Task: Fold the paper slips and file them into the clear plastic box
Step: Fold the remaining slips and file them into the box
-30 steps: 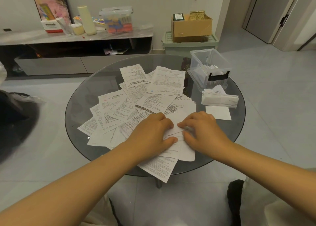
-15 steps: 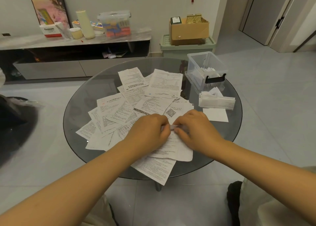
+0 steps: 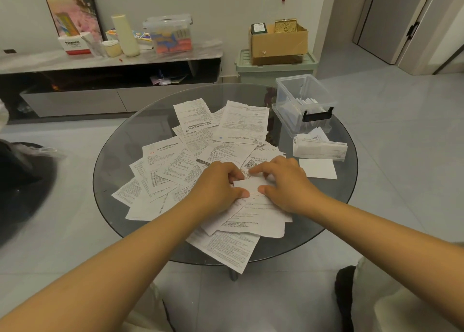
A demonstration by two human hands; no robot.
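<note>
Both hands meet over a small paper slip [image 3: 251, 184] near the table [image 3: 113, 153] centre: the left hand [image 3: 216, 186] and right hand [image 3: 283, 183] each pinch an end of it. Loose printed slips [image 3: 175, 166] lie beneath. Far right stands the clear plastic box [image 3: 305, 103], folded slips inside.

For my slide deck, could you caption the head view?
Both hands, left hand and right hand, pinch a folded paper slip over scattered receipts, clear plastic box nearby.
</note>
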